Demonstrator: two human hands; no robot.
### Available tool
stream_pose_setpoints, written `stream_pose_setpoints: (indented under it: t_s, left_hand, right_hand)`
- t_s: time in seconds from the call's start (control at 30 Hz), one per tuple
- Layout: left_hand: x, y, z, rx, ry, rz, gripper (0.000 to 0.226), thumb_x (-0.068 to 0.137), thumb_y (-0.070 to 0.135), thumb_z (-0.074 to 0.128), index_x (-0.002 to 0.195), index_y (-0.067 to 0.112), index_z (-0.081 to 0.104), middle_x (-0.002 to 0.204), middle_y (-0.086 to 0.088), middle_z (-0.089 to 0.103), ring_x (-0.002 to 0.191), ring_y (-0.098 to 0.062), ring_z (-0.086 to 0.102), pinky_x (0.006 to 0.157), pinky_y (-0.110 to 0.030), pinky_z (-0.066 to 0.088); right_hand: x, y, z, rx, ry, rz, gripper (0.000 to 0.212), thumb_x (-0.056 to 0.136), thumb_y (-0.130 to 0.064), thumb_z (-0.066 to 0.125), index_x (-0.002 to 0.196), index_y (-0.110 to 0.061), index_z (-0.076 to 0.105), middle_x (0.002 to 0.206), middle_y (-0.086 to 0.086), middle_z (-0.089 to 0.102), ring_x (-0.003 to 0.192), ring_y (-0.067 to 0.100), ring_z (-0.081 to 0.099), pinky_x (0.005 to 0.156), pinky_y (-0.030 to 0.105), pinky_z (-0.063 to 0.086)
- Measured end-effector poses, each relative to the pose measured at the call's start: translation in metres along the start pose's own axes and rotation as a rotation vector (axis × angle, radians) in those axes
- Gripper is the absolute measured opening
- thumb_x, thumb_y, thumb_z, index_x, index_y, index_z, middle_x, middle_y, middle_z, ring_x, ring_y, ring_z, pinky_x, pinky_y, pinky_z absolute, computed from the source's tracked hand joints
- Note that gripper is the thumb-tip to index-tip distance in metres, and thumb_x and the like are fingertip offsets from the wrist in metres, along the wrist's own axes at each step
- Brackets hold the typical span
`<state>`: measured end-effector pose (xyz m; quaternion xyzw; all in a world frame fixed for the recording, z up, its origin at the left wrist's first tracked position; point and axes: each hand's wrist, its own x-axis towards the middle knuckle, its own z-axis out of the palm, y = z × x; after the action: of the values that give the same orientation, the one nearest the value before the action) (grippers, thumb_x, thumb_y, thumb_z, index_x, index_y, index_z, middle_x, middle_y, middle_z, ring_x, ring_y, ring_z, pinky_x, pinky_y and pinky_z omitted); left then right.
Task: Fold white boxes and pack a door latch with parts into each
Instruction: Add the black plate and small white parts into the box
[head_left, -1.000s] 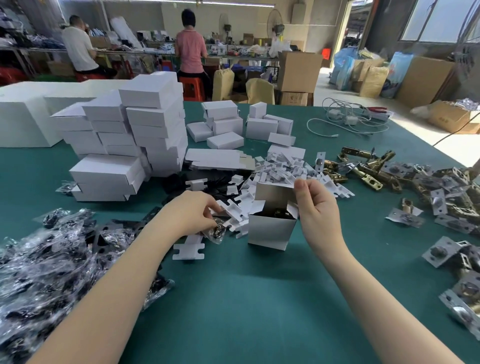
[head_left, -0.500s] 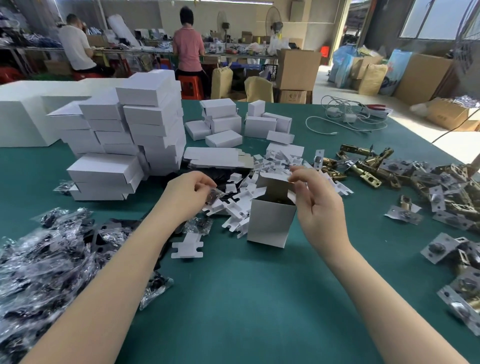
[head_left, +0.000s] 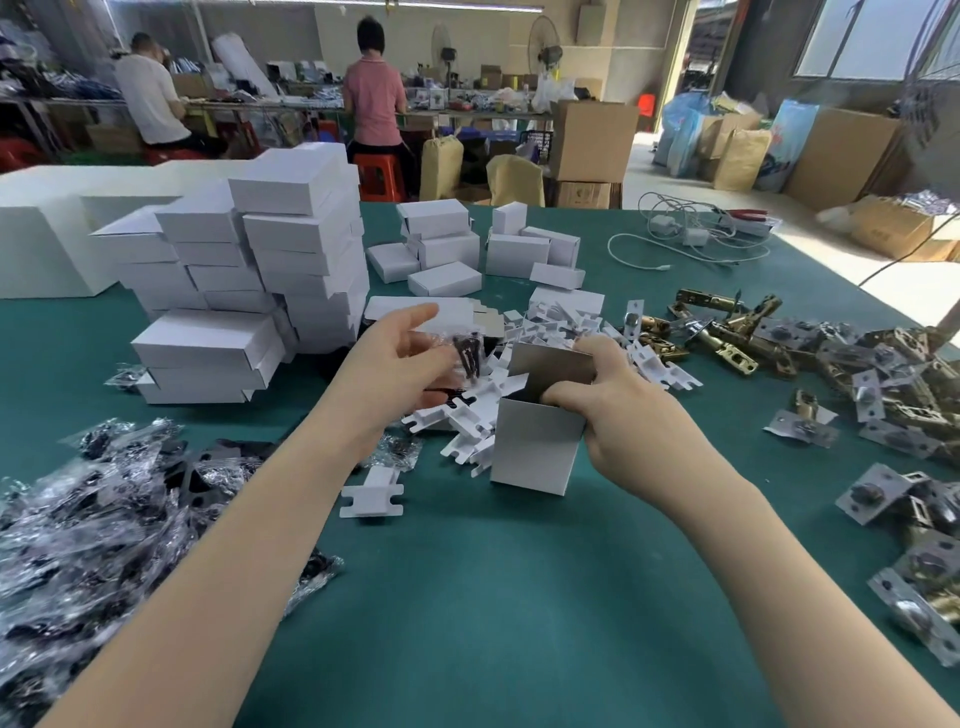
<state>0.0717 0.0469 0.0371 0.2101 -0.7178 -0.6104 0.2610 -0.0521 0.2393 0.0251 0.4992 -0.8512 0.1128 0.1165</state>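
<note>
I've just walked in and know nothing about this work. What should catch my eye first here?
At the centre, the right hand grips an upright open white box while the left hand holds a small clear bag of dark screws beside it. A tall stack of white boxes stands far left on the green table, and brass latches lie strewn at the right.

**Hidden, cropped, unclear**

We can't see inside the upright white cardboard box (head_left: 535, 447); right hand (head_left: 618, 410) covers its opening. Small clear plastic screw bag (head_left: 465, 353) blurred. Crinkled clear bag pile (head_left: 78, 530) and brass-and-silver latch pile (head_left: 883, 384) run off frame.
</note>
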Motion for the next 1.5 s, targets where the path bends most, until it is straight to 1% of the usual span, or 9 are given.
stream_pose_setpoints:
  t_s: [0.13, 0.3, 0.5, 0.63, 0.77, 1.03, 1.23, 1.3, 1.5]
  left_hand:
    - [-0.006, 0.004, 0.009, -0.02, -0.054, 0.048, 0.024, 0.092, 0.006, 0.062, 0.097, 0.026, 0.073, 0.087, 0.002, 0.074, 0.079, -0.01, 0.069, 0.073, -0.028, 0.06]
    - [-0.017, 0.008, 0.022, 0.06, -0.144, 0.164, 0.026, 0.095, 0.013, 0.061, 0.093, 0.038, 0.069, 0.09, 0.005, 0.074, 0.08, -0.013, 0.069, 0.075, -0.027, 0.06]
    - [-0.024, 0.009, 0.039, 0.221, -0.1, 0.322, 0.028, 0.098, 0.015, 0.056, 0.101, 0.043, 0.053, 0.09, 0.015, 0.068, 0.066, -0.004, 0.059, 0.075, -0.037, 0.058]
    - [-0.019, 0.012, 0.045, 0.311, -0.202, 0.452, 0.024, 0.1, 0.013, 0.051, 0.119, 0.028, 0.056, 0.107, 0.009, 0.066, 0.095, -0.007, 0.061, 0.088, -0.025, 0.049]
    - [-0.012, 0.014, 0.051, 0.553, -0.251, 0.564, 0.02, 0.102, 0.014, 0.048, 0.12, 0.012, 0.056, 0.088, 0.02, 0.057, 0.073, 0.008, 0.052, 0.068, -0.01, 0.037]
    - [-0.003, 0.02, 0.054, 1.029, -0.216, 0.745, 0.021, 0.103, 0.025, 0.043, 0.119, 0.025, 0.056, 0.107, 0.009, 0.066, 0.092, -0.021, 0.06, 0.073, -0.043, 0.05]
    - [0.002, 0.025, 0.047, 1.193, -0.284, 0.779, 0.022, 0.099, 0.027, 0.051, 0.114, 0.029, 0.068, 0.103, 0.005, 0.068, 0.099, -0.02, 0.059, 0.076, -0.04, 0.047]
    - [0.0, 0.028, 0.047, 1.174, -0.307, 0.785, 0.024, 0.098, 0.025, 0.054, 0.115, 0.029, 0.071, 0.111, 0.003, 0.066, 0.099, -0.022, 0.061, 0.072, -0.036, 0.047]
    - [0.006, 0.037, 0.046, 1.412, -0.444, 0.728, 0.037, 0.105, 0.036, 0.034, 0.133, 0.035, 0.057, 0.124, 0.007, 0.063, 0.108, -0.02, 0.059, 0.086, -0.039, 0.049]
  right_hand:
    - [0.0, 0.003, 0.002, 0.173, -0.006, -0.015, 0.056, 0.081, 0.01, 0.042, 0.116, -0.027, 0.066, 0.143, 0.007, 0.03, 0.109, 0.026, 0.052, 0.081, 0.035, 0.047]
    - [0.003, 0.002, -0.005, 0.69, 0.119, 0.006, 0.055, 0.089, 0.011, 0.045, 0.113, -0.037, 0.061, 0.113, -0.011, 0.056, 0.101, -0.017, 0.043, 0.083, 0.0, 0.03]
    - [0.003, 0.002, -0.001, 0.729, 0.231, 0.021, 0.038, 0.087, -0.006, 0.068, 0.102, -0.04, 0.06, 0.094, -0.025, 0.058, 0.085, -0.009, 0.053, 0.073, 0.005, 0.038]
    - [0.002, 0.003, -0.001, 0.744, 0.256, 0.049, 0.033, 0.087, -0.001, 0.051, 0.095, -0.029, 0.067, 0.081, -0.022, 0.062, 0.066, 0.001, 0.054, 0.063, 0.013, 0.04]
    - [0.002, 0.006, -0.002, 0.774, 0.203, 0.087, 0.054, 0.085, 0.005, 0.041, 0.111, -0.032, 0.068, 0.086, -0.038, 0.06, 0.066, -0.014, 0.054, 0.057, 0.002, 0.037]
    - [0.002, 0.009, -0.005, 0.796, 0.192, 0.097, 0.054, 0.084, 0.007, 0.039, 0.106, -0.037, 0.062, 0.078, -0.034, 0.062, 0.054, -0.003, 0.052, 0.053, 0.006, 0.036]
    - [0.003, 0.01, 0.001, 0.814, 0.197, 0.131, 0.054, 0.084, 0.005, 0.04, 0.111, -0.037, 0.061, 0.079, -0.022, 0.066, 0.056, 0.005, 0.052, 0.055, 0.017, 0.04]
    - [0.002, 0.009, 0.002, 0.814, 0.211, 0.113, 0.051, 0.085, 0.006, 0.04, 0.109, -0.034, 0.06, 0.072, -0.031, 0.062, 0.055, 0.0, 0.052, 0.053, 0.01, 0.036]
    - [0.001, 0.009, 0.002, 0.843, 0.208, 0.11, 0.044, 0.09, 0.005, 0.04, 0.108, -0.029, 0.061, 0.061, -0.037, 0.055, 0.049, -0.001, 0.049, 0.048, 0.007, 0.032]
